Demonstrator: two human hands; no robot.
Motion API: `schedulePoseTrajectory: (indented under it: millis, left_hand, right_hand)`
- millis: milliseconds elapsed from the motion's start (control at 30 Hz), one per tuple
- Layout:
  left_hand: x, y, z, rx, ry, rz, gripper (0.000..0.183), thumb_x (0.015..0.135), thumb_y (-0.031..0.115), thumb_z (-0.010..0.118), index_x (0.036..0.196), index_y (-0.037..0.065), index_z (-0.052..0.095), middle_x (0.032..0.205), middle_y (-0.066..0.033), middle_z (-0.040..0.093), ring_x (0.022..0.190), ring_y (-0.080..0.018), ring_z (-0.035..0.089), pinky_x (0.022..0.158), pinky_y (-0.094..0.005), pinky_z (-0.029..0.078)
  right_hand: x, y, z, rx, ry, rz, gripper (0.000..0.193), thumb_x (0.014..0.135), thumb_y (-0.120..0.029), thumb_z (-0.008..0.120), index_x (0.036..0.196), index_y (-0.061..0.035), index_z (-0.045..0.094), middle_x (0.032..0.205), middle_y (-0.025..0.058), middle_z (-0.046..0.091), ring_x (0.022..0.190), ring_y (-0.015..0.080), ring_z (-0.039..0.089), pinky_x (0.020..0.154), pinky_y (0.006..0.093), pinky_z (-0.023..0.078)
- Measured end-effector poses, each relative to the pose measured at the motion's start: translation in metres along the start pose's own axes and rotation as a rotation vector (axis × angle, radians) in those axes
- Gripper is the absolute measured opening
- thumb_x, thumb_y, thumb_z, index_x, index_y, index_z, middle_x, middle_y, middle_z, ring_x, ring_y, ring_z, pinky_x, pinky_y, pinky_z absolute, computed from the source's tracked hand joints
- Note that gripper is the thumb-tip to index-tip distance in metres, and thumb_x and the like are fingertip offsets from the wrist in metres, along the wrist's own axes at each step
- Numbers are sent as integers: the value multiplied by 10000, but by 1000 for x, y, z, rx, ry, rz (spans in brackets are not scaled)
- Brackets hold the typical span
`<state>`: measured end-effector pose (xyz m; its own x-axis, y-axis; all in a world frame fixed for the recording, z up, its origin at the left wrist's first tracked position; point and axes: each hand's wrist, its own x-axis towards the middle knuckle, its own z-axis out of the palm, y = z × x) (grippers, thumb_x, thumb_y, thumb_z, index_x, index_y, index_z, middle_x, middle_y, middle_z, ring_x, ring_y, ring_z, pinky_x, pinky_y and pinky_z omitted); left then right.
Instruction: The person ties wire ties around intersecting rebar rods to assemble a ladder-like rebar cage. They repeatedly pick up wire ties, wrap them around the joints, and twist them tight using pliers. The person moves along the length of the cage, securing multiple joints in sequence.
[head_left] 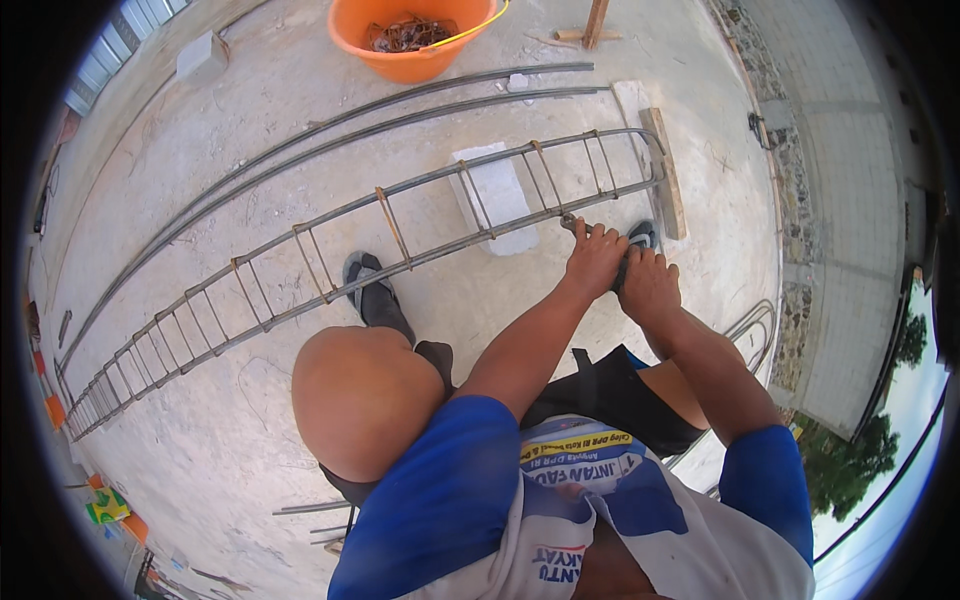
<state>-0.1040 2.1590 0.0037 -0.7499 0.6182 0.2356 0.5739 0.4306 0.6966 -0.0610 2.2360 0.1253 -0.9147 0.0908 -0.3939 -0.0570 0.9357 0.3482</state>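
Observation:
My left hand (597, 256) and my right hand (650, 287) are both closed on the dark handles of what look like pincers (568, 221). The tool's rounded jaws meet the near bar of a long rebar cage (410, 262), close to a stirrup. What the jaws grip is too small to make out. Steel stirrups cross the cage at intervals, some of them rusty brown. Under its right part sits a pale concrete block (513, 242). A wooden piece (666, 180) lies at the cage's right end.
Two loose lengths of rebar (400, 128) run along the far side. Beyond them stands an orange bucket (415, 62) with tangled wire inside. Another pale block (202, 60) is at the far left. Bent bars (752, 335) lie to my right, near a block wall (850, 220).

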Motion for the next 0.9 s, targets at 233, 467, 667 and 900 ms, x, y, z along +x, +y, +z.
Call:
schedulePoseTrajectory:
  millis: [233, 467, 667, 900]
  left_hand:
    - [17, 14, 8, -1, -183, -127, 162, 862, 167, 509, 967, 133, 628, 967, -57, 600, 1034, -270, 544, 1066, -657, 226]
    - [8, -4, -11, 92, -288, -22, 256, 768, 225, 650, 1007, 133, 649, 1048, -82, 619, 1133, -288, 538, 1064, -634, 255]
    - [6, -55, -67, -401, -144, -887, 342, 775, 185, 710, 1075, 51, 616, 1133, -157, 593, 1057, -327, 595, 910, -573, 446]
    - [-22, -22, -6, -1897, -61, -1147, 325, 920, 306, 605, 1088, 35, 544, 913, -128, 584, 782, -262, 616, 684, -406, 527]
  right_hand:
    - [15, 21, 45, 51, -1, 98, 177, 854, -154, 563, 999, -55, 547, 779, 76, 608, 699, 269, 664, 607, 386, 539]
    - [27, 31, 33, 1263, -916, 285, 371, 911, -369, 613, 1006, -15, 557, 751, 103, 620, 634, 233, 655, 561, 398, 546]
    - [6, 10, 58, 2094, -1230, 258, 458, 955, -484, 519, 1006, -32, 572, 788, 102, 634, 682, 239, 650, 613, 419, 527]
    - [0, -3, 50, 1977, -1034, 286, 429, 898, -441, 629, 969, -19, 600, 762, 113, 657, 643, 229, 673, 575, 400, 556]
